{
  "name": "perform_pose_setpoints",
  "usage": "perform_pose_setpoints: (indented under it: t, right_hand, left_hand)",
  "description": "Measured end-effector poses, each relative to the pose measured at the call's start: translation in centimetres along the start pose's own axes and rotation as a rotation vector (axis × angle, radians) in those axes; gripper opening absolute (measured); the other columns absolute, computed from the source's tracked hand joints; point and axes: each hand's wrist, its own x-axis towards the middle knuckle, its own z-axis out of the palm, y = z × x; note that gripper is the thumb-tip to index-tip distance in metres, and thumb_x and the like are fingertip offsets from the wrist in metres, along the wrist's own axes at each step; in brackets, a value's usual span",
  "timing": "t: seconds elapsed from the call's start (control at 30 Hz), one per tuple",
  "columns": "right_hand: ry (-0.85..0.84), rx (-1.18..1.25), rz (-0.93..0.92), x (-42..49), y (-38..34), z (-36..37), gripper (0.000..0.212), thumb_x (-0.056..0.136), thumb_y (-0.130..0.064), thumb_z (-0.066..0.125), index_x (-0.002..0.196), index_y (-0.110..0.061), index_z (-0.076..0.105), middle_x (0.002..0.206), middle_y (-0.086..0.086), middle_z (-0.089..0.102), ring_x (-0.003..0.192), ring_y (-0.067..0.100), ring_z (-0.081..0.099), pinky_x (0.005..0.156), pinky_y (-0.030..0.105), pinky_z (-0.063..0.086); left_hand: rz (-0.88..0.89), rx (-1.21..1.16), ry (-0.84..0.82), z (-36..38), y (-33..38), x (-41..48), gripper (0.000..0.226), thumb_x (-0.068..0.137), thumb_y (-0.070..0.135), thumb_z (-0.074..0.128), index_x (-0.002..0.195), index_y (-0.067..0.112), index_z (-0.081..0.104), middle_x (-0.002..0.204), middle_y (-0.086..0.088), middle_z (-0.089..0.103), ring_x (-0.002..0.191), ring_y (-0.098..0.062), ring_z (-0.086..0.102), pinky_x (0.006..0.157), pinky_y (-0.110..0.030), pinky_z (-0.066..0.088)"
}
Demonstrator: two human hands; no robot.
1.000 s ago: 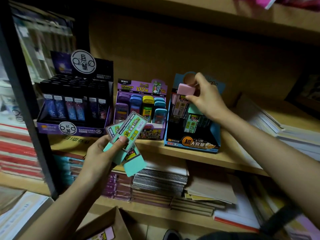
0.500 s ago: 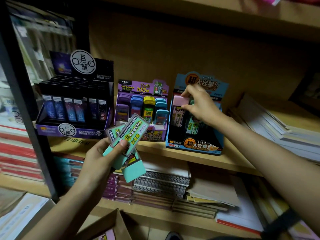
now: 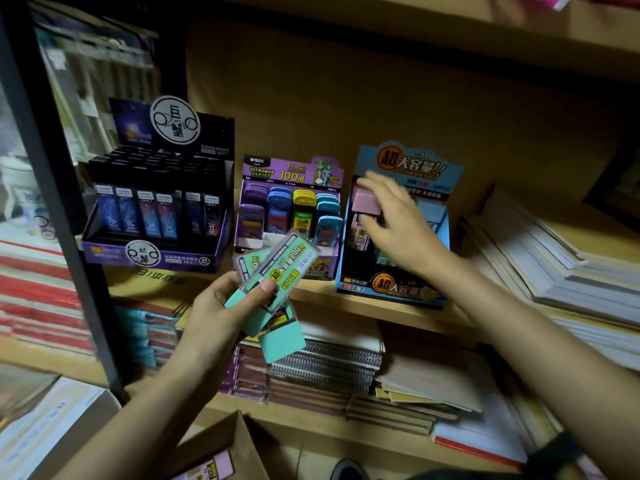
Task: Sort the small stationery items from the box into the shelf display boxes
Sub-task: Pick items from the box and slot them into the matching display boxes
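Near the shelf [image 3: 381, 308] edge, left hand [image 3: 214, 311] grips teal cases [image 3: 289, 259] slanting up-right

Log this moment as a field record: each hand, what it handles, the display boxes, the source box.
left hand: grips several mint-capped cases, fanned, in front of the shelf edge
right hand: over the blue display box, touching a pink-capped case standing in it; grip blurred
other displays: purple display box in the middle, black display box at left
source: cardboard box below, one pink-capped item showing
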Motion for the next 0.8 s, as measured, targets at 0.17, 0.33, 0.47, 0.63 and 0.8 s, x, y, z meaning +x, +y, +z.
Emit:
perform_pose_setpoints:
  t: [0.17,0.33,0.47,0.63,0.8]
  right_hand:
    - [-0.161,0.711,0.169,-4.3,-5.9,2.4,0.038,0.089,-0.028,0.061,0.126,-0.022,0.051,0.115,-0.005,0.058,0.103,0.002,0.056,0.083,0.016,0.047]
    - [-0.124,0.919,0.337,-6.1,-6.8,4.0,0.007,0.085,-0.013,0.067,0.091,-0.014,0.062,0.103,0.003,0.068,0.1,0.011,0.062,0.085,0.017,0.048]
    - [0.01,1.118,0.524,-7.2,-6.6,4.5,0.01,0.083,-0.009,0.068,0.085,-0.01,0.058,0.089,0.01,0.07,0.085,0.018,0.068,0.075,0.024,0.055]
    - [-0.25,1.092,0.56,-8.5,-6.0,4.5,0.017,0.077,-0.005,0.073,0.076,-0.012,0.058,0.085,0.012,0.069,0.086,0.026,0.068,0.082,0.044,0.055]
    - [-0.444,0.808,0.406,-8.5,-6.1,4.4,0.032,0.078,0.001,0.07,0.085,-0.028,0.06,0.083,-0.002,0.055,0.079,0.016,0.056,0.082,0.031,0.051]
  left_hand:
    - [-0.048,0.064,-0.119,0.3,0.6,-0.4,0.042,0.069,0.011,0.069,0.109,-0.001,0.062,0.105,-0.019,0.071,0.086,-0.026,0.067,0.076,-0.032,0.057]
    - [-0.112,0.032,-0.134,-0.2,0.6,-0.9,0.042,0.068,0.013,0.072,0.109,0.004,0.064,0.106,-0.016,0.071,0.093,-0.029,0.069,0.083,-0.04,0.057]
    - [-0.146,-0.153,-0.132,-0.6,0.6,-0.8,0.048,0.07,0.015,0.071,0.116,0.007,0.061,0.109,-0.014,0.071,0.1,-0.028,0.068,0.081,-0.036,0.058]
    - [-0.084,-0.149,-0.038,-0.3,0.5,-0.4,0.041,0.067,0.009,0.07,0.107,0.005,0.061,0.094,-0.014,0.074,0.08,-0.021,0.073,0.064,-0.028,0.059]
    - [-0.075,-0.039,-0.123,0.2,-0.1,-0.6,0.038,0.07,0.013,0.068,0.107,0.008,0.061,0.094,-0.01,0.075,0.083,-0.02,0.072,0.065,-0.027,0.059]
